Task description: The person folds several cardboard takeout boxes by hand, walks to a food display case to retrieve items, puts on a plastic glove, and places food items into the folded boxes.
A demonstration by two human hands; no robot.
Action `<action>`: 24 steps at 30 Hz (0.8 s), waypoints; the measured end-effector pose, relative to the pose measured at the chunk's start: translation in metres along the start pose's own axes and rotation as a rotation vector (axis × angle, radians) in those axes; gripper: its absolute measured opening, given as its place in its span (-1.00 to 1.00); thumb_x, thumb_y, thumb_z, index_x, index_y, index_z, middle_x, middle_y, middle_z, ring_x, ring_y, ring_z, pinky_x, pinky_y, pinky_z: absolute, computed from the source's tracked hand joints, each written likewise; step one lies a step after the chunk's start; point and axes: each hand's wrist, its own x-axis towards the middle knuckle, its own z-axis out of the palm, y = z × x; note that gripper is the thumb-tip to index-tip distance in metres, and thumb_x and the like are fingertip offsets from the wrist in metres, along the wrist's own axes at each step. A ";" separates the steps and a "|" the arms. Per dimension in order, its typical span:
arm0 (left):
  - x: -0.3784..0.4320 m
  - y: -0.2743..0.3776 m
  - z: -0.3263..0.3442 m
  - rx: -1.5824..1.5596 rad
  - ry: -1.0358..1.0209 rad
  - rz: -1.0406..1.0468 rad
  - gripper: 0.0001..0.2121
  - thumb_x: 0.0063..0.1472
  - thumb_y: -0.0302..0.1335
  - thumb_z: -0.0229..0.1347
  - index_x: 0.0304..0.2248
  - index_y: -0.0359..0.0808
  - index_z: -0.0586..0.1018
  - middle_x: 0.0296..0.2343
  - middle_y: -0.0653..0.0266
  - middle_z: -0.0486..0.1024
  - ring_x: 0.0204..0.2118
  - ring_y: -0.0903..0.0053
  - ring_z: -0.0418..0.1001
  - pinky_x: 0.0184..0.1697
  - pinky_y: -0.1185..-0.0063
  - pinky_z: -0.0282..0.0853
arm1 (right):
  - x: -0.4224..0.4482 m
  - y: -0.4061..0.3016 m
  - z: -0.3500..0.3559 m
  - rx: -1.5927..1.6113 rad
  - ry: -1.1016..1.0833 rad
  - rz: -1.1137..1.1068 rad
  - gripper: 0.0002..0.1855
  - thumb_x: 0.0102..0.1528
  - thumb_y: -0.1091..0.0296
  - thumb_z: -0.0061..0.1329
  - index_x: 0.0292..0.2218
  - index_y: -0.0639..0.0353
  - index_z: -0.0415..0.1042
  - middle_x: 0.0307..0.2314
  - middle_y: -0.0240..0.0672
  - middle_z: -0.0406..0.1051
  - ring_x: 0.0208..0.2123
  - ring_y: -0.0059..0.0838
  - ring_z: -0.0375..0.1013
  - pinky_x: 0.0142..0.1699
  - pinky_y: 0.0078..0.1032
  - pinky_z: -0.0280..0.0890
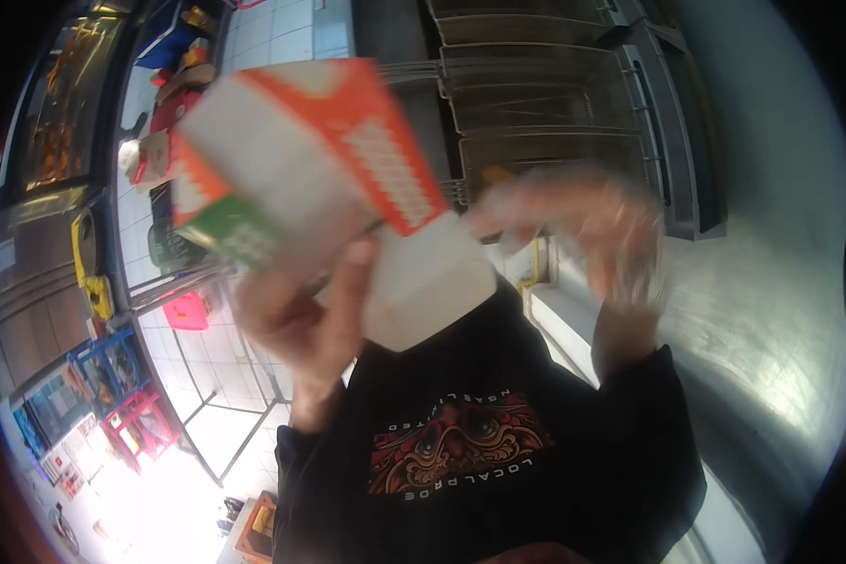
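My bare left hand (310,303) grips a paper food box (289,148), its thumb pressed against the near side. The box is white with orange and green printed panels, tilted and blurred by motion. To its right is my right hand (578,225) in a clear plastic glove, fingers pointing towards the box's edge. Blur hides whether that hand holds anything or touches the box. Beyond it lie wire baskets (543,92) in a metal frame, with a small orange-brown piece (497,175) in the nearest one.
A steel surface (754,310) runs along the right. At far left stands a glass display case (70,99) with browned food. A tiled counter holds a dark bag (173,236) and a pink container (187,310). Blue (109,370) and pink crates (141,426) are lower left.
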 end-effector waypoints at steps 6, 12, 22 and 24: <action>-0.011 -0.045 -0.067 -0.469 0.254 -0.161 -0.47 0.11 -0.79 0.07 0.12 -0.42 0.36 0.01 0.01 0.44 0.05 0.35 0.43 0.13 0.42 0.34 | 0.005 0.010 -0.073 -0.766 0.211 0.544 -0.48 0.18 -0.07 0.04 -0.06 0.21 0.52 -0.22 -0.09 0.56 -0.16 -0.28 0.57 -0.12 -0.44 0.47; 0.002 -0.050 -0.060 -0.180 0.494 -0.217 -0.28 0.19 -0.76 0.06 0.28 -0.20 0.06 -0.05 0.03 0.48 -0.02 0.40 0.49 0.05 0.44 0.43 | -0.001 0.129 -0.101 -1.446 0.111 1.059 -0.44 0.14 -0.09 0.08 -0.09 0.28 0.54 -0.26 -0.04 0.56 -0.18 -0.15 0.55 0.00 -0.37 0.40; -0.009 -0.083 -0.061 -0.891 0.284 -0.432 -0.74 0.39 -0.37 0.01 0.01 -0.24 0.42 0.01 0.21 0.43 0.05 0.49 0.39 0.12 0.40 0.33 | 0.004 0.226 -0.151 -1.008 0.301 1.131 -0.29 0.14 -0.30 -0.06 -0.24 0.35 0.57 -0.28 0.08 0.53 -0.16 -0.10 0.54 -0.04 -0.30 0.36; -0.006 -0.078 -0.053 -0.865 0.239 -0.460 -0.70 0.42 -0.36 -0.05 0.06 -0.30 0.40 0.01 0.20 0.43 0.05 0.47 0.40 0.11 0.43 0.33 | 0.007 0.227 -0.151 -1.126 0.320 1.162 -0.28 0.12 -0.32 -0.06 -0.24 0.35 0.56 -0.28 0.07 0.53 -0.17 -0.10 0.54 -0.03 -0.32 0.36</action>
